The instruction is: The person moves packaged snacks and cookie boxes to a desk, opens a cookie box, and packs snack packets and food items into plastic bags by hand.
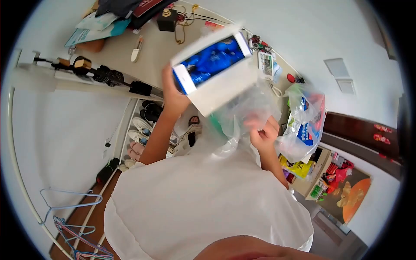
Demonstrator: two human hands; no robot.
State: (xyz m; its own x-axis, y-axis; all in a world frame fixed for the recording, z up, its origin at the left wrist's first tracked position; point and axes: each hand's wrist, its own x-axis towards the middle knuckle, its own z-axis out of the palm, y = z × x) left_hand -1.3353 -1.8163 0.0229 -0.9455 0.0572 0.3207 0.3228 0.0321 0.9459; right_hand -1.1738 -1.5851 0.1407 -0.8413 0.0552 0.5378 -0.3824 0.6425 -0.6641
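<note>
My left hand [174,97] grips the left end of an open white and blue cardboard box [229,91], which is tilted above the shelf top. Glossy blue wrapped items [216,58] fill the box; their kind is not clear. A clear plastic bag [236,125] hangs below and to the right of the box. My right hand [265,132] has its fingers closed on that bag, and a green patch shows through the plastic. Both the bag and the right fingers are slightly blurred.
A cream shelf top [151,58] holds a black box [167,21], a white thermometer-like item [137,49] and a small display device [265,65]. Shoes [141,125] stand on a rack beneath. Another filled plastic bag [303,125] is at right; hangers [71,203] are lower left.
</note>
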